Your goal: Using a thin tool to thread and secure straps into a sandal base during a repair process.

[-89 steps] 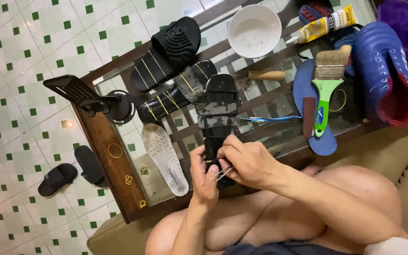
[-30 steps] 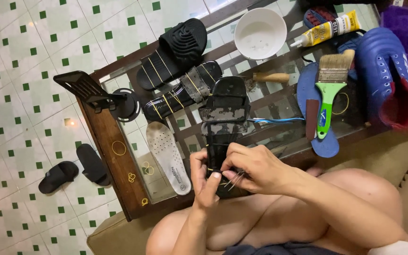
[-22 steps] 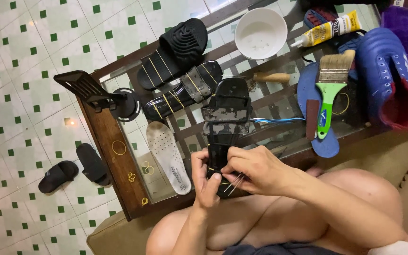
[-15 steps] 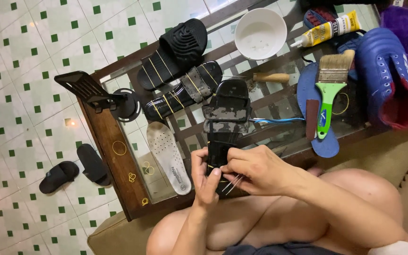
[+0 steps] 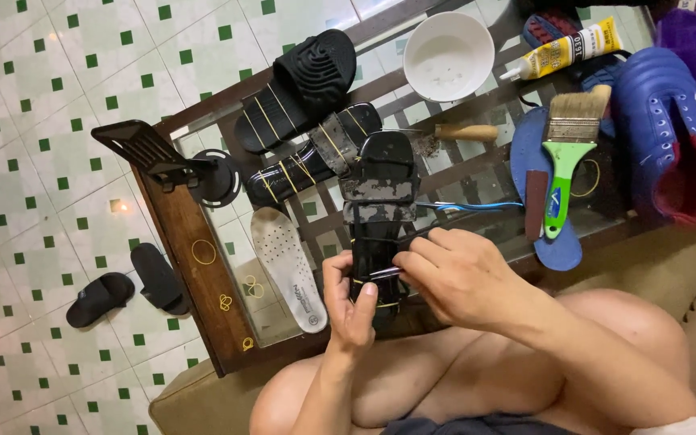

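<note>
A black sandal (image 5: 382, 187) with worn grey straps lies lengthwise on the glass table, its heel toward me. My left hand (image 5: 346, 304) grips the heel end from the left, thumb on the sole. My right hand (image 5: 454, 274) rests over the heel from the right and pinches a thin yellow rubber band (image 5: 380, 278) stretched across the sandal. Both hands touch the sandal.
Two black sandals bound with rubber bands (image 5: 300, 89) (image 5: 316, 159), a white insole (image 5: 287, 266), a white bowl (image 5: 449, 55), a glue tube (image 5: 564, 50), a green-handled brush (image 5: 567, 165), a blue insole (image 5: 535, 193) and a blue shoe (image 5: 664, 137) crowd the table. Loose rubber bands (image 5: 203, 252) lie on the wooden edge. Black slippers (image 5: 126, 286) are on the floor.
The sandal has been pulled slightly toward me and my hands have shifted along its heel, working the rubber band around it. Everything else on the table stays put.
</note>
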